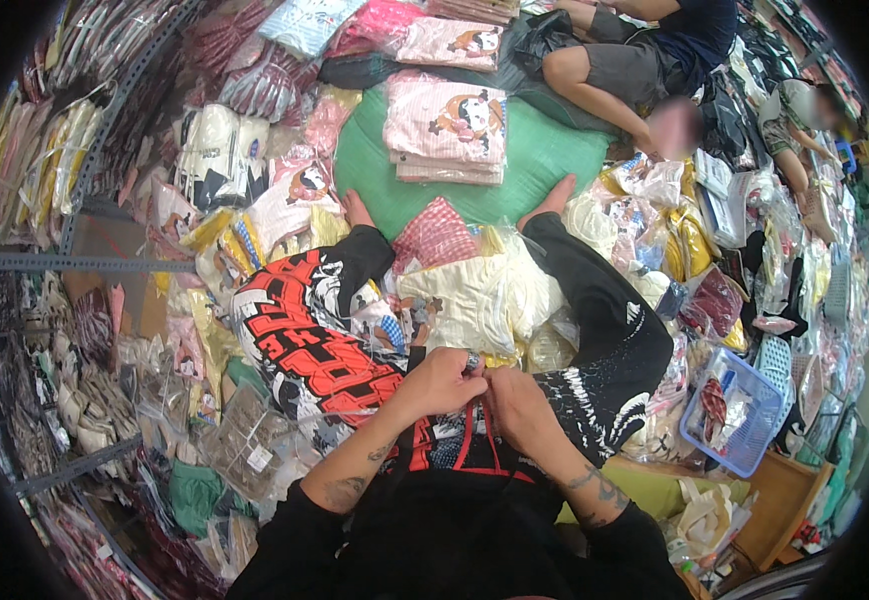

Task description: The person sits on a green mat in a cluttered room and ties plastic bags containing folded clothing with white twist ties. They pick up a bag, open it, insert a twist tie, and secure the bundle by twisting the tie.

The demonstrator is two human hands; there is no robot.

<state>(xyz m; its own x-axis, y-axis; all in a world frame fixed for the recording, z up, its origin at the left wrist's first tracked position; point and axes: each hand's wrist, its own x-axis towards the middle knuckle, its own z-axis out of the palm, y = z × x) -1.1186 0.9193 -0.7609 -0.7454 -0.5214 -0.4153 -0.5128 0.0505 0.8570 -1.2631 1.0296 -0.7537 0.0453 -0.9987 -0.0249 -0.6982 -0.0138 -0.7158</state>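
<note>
My left hand (442, 380) and my right hand (517, 405) meet low in the middle, above my lap. Both are closed, fingertips close together, with a small dark, shiny piece (473, 362) at the left fingers. What they pinch is too small to name. Red cord-like lines (498, 440) run down below the hands over my black, red-printed trousers (325, 330). Just beyond the hands a cream garment (485, 300) lies loosely heaped between my legs. Behind it sits a red-and-white checked packet (435, 235). Farther off, folded pink striped garments (445, 120) are stacked on a green bulky sack (355, 150).
Bagged clothes lie piled on both sides. Metal shelving (75, 262) packed with garments stands at the left. A blue plastic basket (735, 410) with packets is at the right, near a wooden box (780, 500). Another person (645, 70) sits at the far right.
</note>
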